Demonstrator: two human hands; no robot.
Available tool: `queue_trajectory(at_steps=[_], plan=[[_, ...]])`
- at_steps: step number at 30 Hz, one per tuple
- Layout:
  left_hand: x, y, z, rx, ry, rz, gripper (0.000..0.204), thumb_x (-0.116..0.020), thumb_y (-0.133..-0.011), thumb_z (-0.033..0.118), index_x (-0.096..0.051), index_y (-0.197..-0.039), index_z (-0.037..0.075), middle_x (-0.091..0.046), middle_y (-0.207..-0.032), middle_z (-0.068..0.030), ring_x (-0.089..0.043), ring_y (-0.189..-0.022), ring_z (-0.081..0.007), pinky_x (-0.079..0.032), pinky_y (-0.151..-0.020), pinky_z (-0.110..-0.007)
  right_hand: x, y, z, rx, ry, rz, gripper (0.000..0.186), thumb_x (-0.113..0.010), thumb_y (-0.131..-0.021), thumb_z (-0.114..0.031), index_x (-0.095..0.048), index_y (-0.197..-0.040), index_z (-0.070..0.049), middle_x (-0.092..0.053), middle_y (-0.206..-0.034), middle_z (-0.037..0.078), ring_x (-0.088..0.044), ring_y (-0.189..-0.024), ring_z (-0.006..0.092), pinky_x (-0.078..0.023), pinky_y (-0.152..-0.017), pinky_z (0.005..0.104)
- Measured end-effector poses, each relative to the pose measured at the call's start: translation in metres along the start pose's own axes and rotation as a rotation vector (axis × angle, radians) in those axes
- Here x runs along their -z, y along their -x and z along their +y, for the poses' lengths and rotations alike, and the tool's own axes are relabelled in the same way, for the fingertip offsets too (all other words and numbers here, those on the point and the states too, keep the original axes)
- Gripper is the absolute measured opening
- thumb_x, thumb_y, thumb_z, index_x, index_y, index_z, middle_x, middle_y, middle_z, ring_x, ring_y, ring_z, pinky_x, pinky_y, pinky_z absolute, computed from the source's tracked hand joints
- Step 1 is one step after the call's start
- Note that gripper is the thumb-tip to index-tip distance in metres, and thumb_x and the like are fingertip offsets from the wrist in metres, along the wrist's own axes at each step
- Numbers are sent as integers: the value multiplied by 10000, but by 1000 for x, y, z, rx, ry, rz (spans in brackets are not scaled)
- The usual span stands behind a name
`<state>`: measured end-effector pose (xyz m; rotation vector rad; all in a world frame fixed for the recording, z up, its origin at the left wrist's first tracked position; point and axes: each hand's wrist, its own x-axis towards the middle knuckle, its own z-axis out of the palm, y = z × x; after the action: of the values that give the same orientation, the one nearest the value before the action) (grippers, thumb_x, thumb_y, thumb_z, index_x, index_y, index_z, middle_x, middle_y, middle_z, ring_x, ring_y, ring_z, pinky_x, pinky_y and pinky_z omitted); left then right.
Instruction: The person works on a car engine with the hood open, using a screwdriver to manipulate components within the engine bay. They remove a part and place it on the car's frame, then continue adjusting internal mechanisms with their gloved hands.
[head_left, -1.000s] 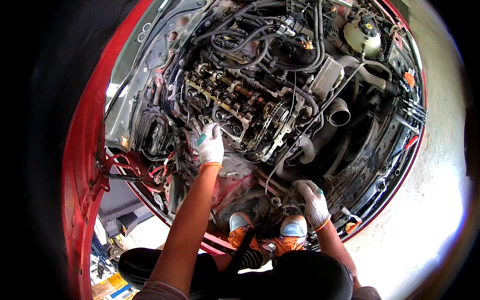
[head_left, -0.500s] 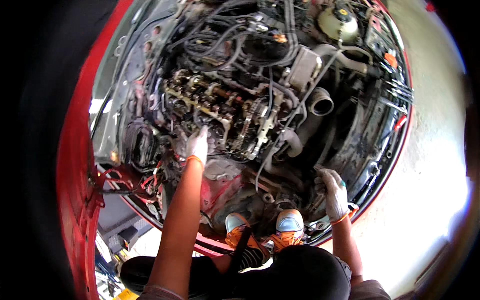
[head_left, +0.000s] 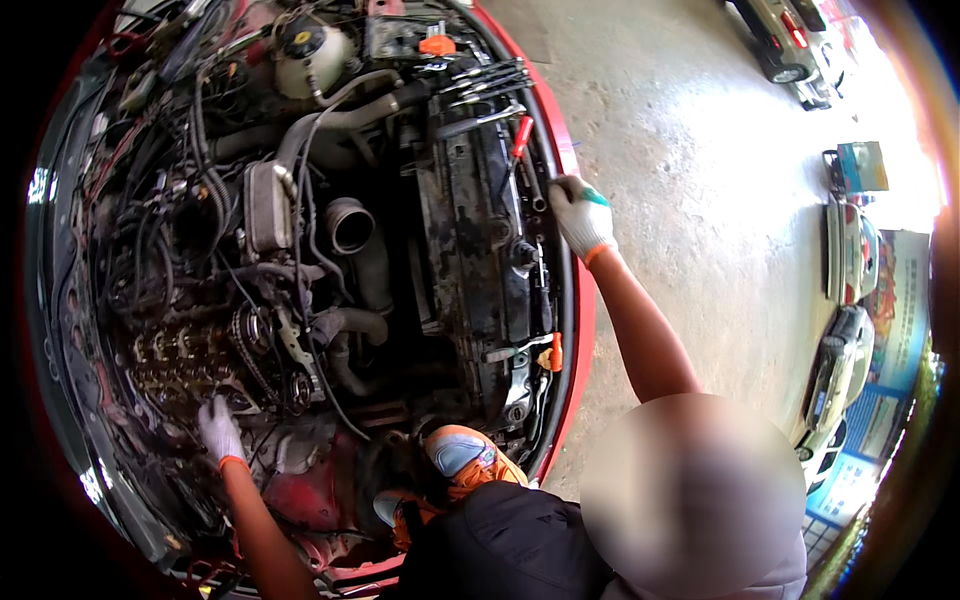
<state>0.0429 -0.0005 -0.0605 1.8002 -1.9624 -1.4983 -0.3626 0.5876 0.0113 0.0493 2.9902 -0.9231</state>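
I stand inside the open engine bay of a red car, my orange and blue shoes (head_left: 462,455) down among the parts. My left hand (head_left: 220,430), in a white glove, lies with fingers spread on the exposed valve gear (head_left: 180,360) at the lower left. My right hand (head_left: 578,218), also gloved, reaches out to the car's front rim (head_left: 572,330). Its fingers are curled around a small green-handled tool (head_left: 594,197). A red-handled screwdriver (head_left: 520,135) and several wrenches (head_left: 485,85) lie just beyond it on the front panel.
A round intake hose opening (head_left: 348,225) and many loose cables fill the middle of the bay. A white coolant tank (head_left: 310,55) sits at the top. Concrete floor (head_left: 700,200) lies to the right, with parked cars (head_left: 850,250) at the far edge.
My head has turned right, so the engine has slid to the left. My right hand has gone from the lower bay edge up to the front rim by the tools. My left hand stays on the engine.
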Motion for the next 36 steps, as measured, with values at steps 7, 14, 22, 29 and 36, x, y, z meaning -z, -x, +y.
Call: queue_trajectory(at_steps=[7, 14, 22, 29, 36], plan=[[5, -5, -10, 102, 60, 12, 214, -596, -964, 281, -559, -937, 72, -495, -618, 4, -420, -435, -94, -314, -372, -256, -24, -57, -9, 82, 110, -188, 334, -578, -870, -326, -714, -1062, -89, -716, -969, 192, -687, -940, 356, -525, -859, 416], [1, 8, 9, 186, 84, 62, 230, -607, -957, 306, -554, -949, 83, -515, -672, 2, -432, -473, -91, -307, -395, -251, -33, -65, 4, -56, 147, -74, 328, -566, -877, -311, -707, -1076, -91, -703, -1024, 208, -666, -1000, 358, -507, -904, 428], [9, -17, -15, -75, 99, 24, 176, -607, -962, 211, -579, -1061, 68, -494, -671, 20, -434, -510, -78, -307, -428, -231, -46, -29, 49, -142, 100, 187, 380, -568, -903, -323, -617, -1170, -57, -639, -1130, 242, -610, -1061, 404, -477, -938, 473], [-20, 16, 16, 314, 359, 95, 235, -628, -953, 210, -566, -1119, 55, -469, -685, 42, -414, -564, -63, -327, -489, -239, -52, 18, 69, -74, 13, 418, 256, -592, -906, -186, -633, -1101, -26, -641, -1111, 205, -599, -1057, 376, -461, -950, 447], [-9, -5, -7, 47, 201, 142, 186, -609, -927, 160, -564, -1093, 90, -463, -677, 39, -373, -498, -63, -273, -436, -223, -53, 15, 63, -47, -19, 463, 241, -598, -892, -176, -639, -1076, -27, -644, -1078, 179, -600, -1042, 365, -458, -950, 442]])
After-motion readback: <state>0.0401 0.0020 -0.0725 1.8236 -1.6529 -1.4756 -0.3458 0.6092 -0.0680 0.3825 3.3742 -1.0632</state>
